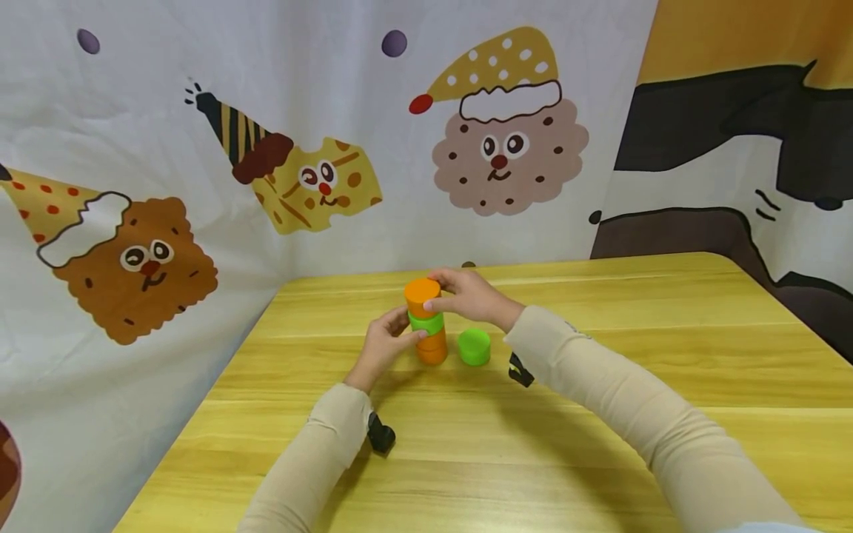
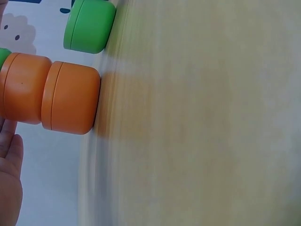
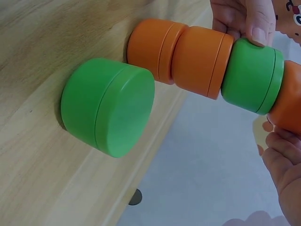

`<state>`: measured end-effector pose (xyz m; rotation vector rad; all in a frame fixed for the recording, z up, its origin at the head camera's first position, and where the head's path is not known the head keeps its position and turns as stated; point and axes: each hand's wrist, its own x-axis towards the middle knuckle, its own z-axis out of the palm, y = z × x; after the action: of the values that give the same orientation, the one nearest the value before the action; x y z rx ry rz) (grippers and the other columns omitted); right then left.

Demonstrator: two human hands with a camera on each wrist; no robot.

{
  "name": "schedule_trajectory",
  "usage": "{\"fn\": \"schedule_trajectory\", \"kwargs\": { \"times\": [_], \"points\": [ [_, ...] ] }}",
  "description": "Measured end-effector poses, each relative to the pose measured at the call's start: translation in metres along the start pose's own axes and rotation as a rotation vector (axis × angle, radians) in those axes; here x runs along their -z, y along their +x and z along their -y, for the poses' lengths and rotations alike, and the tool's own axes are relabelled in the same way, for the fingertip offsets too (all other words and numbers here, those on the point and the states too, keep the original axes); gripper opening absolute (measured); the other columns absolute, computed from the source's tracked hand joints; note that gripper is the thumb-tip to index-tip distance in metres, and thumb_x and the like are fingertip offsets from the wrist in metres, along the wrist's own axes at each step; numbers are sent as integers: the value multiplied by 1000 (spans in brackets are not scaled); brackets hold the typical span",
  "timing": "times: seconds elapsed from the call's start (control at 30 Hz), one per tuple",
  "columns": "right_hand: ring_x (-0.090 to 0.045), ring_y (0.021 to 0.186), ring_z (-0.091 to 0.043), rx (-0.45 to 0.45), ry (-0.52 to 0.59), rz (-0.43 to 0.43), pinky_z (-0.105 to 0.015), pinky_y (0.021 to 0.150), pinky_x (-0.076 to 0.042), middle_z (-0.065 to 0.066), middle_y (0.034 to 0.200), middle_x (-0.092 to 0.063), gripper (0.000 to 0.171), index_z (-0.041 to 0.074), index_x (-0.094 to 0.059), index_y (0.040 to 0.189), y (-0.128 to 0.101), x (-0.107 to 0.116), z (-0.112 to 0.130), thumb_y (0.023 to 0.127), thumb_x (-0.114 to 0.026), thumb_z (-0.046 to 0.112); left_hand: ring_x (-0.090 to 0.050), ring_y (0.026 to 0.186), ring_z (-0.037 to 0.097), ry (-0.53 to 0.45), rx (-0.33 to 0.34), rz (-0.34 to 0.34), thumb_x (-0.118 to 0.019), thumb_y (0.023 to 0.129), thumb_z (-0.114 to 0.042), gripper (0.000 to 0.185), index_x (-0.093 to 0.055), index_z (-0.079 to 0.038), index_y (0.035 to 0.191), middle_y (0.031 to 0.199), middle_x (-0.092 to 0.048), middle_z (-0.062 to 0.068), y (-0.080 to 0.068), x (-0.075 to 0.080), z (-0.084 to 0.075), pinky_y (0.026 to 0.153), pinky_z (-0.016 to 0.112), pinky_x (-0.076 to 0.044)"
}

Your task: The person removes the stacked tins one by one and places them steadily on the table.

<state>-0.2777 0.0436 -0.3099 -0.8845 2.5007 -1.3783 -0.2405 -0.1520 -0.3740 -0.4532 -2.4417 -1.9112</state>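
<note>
Four-tier wording aside, a stack of small round lidded jars stands upright on the table. Two orange jars point(image 3: 200, 61) form its base, with a green jar point(image 3: 249, 75) above them and another orange jar point(image 1: 423, 296) on top. My left hand point(image 1: 384, 343) holds the stacked green jar, thumb on its near side and fingers round the far left. My right hand point(image 1: 474, 297) grips the top orange jar between thumb and fingers, from the right. In the right wrist view the top jar sits right against the green one's lid.
A separate green lidded jar point(image 1: 474, 348) stands just right of the stack. The wooden table point(image 1: 566, 459) reaches back to a cartoon-printed curtain point(image 1: 400, 96). Black wrist devices point(image 1: 381, 434) hang below both sleeves.
</note>
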Motion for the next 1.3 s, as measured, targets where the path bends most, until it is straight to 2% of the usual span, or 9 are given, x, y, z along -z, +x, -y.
{"fn": "schedule_trajectory", "kwargs": {
  "times": [0.2, 0.43, 0.7, 0.77, 1.0, 1.3],
  "points": [
    [-50, 121, -23, 2, -24, -18, -39, 103, -41, -10, 127, -56, 50, 3, -49, 129, 0, 3, 1, 87, -66, 23, -51, 120, 27, 15, 5, -7, -70, 83, -10, 50, -53, -2, 129, 119, -61, 18, 0, 0, 1, 107, 39, -35],
    [-50, 122, -24, 32, -4, -28, -40, 104, -39, -12, 126, -56, 53, 2, -49, 129, 1, 8, -1, 85, -69, 24, -51, 120, 25, -22, -1, -25, -72, 81, -13, 50, -55, -7, 128, 119, -62, 16, 11, 2, 24, 108, 39, -35],
    [-52, 120, -23, 31, 11, -54, -39, 103, -40, -11, 122, -57, 50, 3, -51, 126, -7, 18, -6, 84, -70, 22, -54, 117, 21, 9, -31, -41, -73, 80, -20, 50, -57, -11, 126, 116, -64, 9, 11, 1, 28, 106, 37, -37],
    [-53, 118, -23, 35, 14, -63, -40, 104, -40, -10, 120, -58, 48, 3, -52, 124, -11, 21, -9, 84, -70, 21, -55, 116, 20, 13, -36, -41, -74, 80, -21, 50, -57, -11, 126, 116, -64, 8, 10, 0, 28, 106, 36, -37],
    [-54, 117, -22, 46, 26, -75, -39, 105, -39, -10, 118, -59, 46, 4, -54, 121, -24, 31, -26, 82, -71, 22, -52, 120, 26, 32, 7, -16, -71, 82, -10, 50, -53, -2, 129, 120, -61, 17, -1, -1, -1, 106, 36, -36],
    [-54, 116, -24, 19, 60, -108, -38, 104, -40, -12, 118, -58, 48, 3, -53, 121, -39, 45, -42, 81, -73, 21, -52, 120, 25, 48, 12, -18, -71, 82, -11, 51, -52, -2, 129, 120, -61, 16, -2, -1, -1, 106, 34, -37]
  ]
}}
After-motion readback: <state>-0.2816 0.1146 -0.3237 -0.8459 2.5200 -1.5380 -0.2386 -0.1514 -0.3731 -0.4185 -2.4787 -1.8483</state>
